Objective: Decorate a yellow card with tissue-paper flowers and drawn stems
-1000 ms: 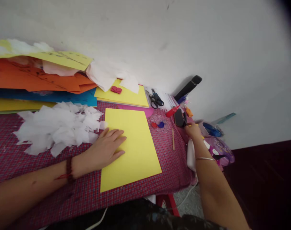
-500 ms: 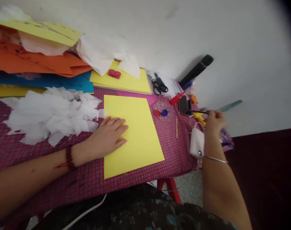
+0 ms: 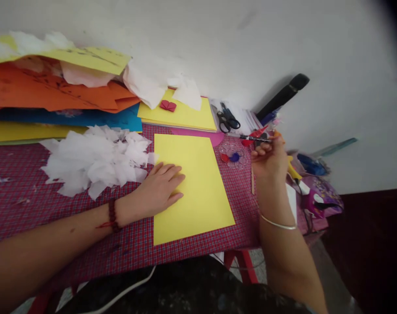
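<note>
My left hand [image 3: 162, 187] lies flat with its fingers spread on the left part of a yellow sheet of paper [image 3: 198, 196]. In my right hand [image 3: 270, 155], closed fingers grip a slim black pen [image 3: 246, 137], its pale end pointing left over the table. Below the pen sits a clear flower-shaped palette [image 3: 233, 155] with red and blue paint in it. A pile of torn white tissue paper [image 3: 100, 161] lies left of the sheet, touching its edge.
Behind the sheet are black-handled scissors [image 3: 227, 122], a yellow paper stack [image 3: 185, 117] and a folded red paper piece [image 3: 168, 105]. Coloured papers with painted branches [image 3: 87, 96] fill the back left. A wooden stick [image 3: 252, 179] lies by my right wrist; a purple bag [image 3: 326, 196] is at the right.
My right hand has moved left with the pen, from the far right toward the palette. My left hand stays on the yellow sheet. The view has shifted slightly.
</note>
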Demonstrator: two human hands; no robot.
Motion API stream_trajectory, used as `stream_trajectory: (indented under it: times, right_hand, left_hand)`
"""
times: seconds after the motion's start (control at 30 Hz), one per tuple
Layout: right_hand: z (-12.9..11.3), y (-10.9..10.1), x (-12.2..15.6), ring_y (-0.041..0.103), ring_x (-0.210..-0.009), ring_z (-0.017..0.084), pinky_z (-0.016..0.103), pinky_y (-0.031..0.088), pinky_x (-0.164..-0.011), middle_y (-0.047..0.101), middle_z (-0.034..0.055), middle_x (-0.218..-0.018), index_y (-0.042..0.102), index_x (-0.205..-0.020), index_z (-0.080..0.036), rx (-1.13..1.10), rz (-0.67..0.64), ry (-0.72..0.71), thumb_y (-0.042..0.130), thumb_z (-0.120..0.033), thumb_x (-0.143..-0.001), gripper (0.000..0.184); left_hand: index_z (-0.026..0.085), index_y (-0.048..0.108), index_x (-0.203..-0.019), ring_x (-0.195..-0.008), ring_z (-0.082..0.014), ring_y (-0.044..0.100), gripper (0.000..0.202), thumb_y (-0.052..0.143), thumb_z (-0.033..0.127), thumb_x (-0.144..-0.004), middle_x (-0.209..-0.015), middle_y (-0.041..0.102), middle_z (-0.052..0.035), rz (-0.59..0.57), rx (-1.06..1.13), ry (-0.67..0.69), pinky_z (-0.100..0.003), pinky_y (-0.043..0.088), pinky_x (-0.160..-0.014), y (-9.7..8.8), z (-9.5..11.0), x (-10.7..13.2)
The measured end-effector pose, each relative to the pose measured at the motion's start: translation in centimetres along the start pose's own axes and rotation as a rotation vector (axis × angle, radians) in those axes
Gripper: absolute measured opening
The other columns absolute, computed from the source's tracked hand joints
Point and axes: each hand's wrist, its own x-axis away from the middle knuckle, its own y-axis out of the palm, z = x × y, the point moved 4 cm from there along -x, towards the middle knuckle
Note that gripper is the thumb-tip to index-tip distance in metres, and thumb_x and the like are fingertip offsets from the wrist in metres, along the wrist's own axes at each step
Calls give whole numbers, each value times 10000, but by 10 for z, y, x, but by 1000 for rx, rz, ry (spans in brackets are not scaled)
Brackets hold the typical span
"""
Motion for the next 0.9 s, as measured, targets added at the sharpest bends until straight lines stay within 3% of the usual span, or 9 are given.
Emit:
stream_trajectory:
  times: [0.07,0.13,0.33,0.4,0.53,0.7,0.9]
  right_hand:
    - [16,7,3,379,-405,35,161,386,-442,392,-117,-552,487,-783,-219,-134,-32,115,610,-384,-870,223]
    - [28,2,7,390,-405,40,169,397,-450,395,-120,-547,485,-786,-223,-141,-26,128,661,-403,-837,256]
    - [38,-31,7,462,-431,75,210,408,-447,580,-83,-605,529,-837,-237,147,95,-77,677,-404,-775,232]
    - [38,-34,5,477,-433,74,205,403,-445,620,-70,-633,527,-823,-233,178,104,-67,686,-383,-755,229]
    - [36,-31,2,495,-439,75,205,410,-448,661,-46,-674,531,-824,-224,206,119,-60,677,-375,-747,224]
    - [14,-39,0,499,-441,66,199,432,-468,658,-57,-702,504,-848,-234,206,165,-107,643,-398,-754,234]
    - [-40,-92,0,502,-422,76,209,431,-440,673,-35,-715,492,-853,-231,424,372,-199,602,-400,-736,233]
  left_hand:
    - [146,608,-1263,-1310,-335,469,385,567,342,-935,-1404,549,-148,-12,-30,-16,-558,333,-1142,-1,2,0]
    - [138,620,-1262,-1297,-335,506,375,540,332,-951,-1396,571,-158,-25,-104,-14,-573,327,-1145,2,7,1]
    - [-64,619,-1249,-1284,-398,555,492,512,309,-946,-1325,577,-338,-19,-348,134,-512,384,-1121,19,33,10]
    - [-57,635,-1232,-1274,-399,565,490,532,318,-934,-1321,577,-344,-10,-319,133,-506,401,-1111,19,34,12]
    - [42,663,-1230,-1289,-380,554,439,560,341,-924,-1355,588,-273,-48,-230,77,-515,409,-1116,11,25,9]
    - [126,653,-1228,-1352,-405,477,384,589,330,-908,-1427,547,-210,-55,-155,24,-577,358,-1144,4,17,6]
    - [115,655,-1186,-1348,-419,480,416,629,380,-865,-1467,474,-273,-12,-146,28,-551,411,-1101,7,9,5]
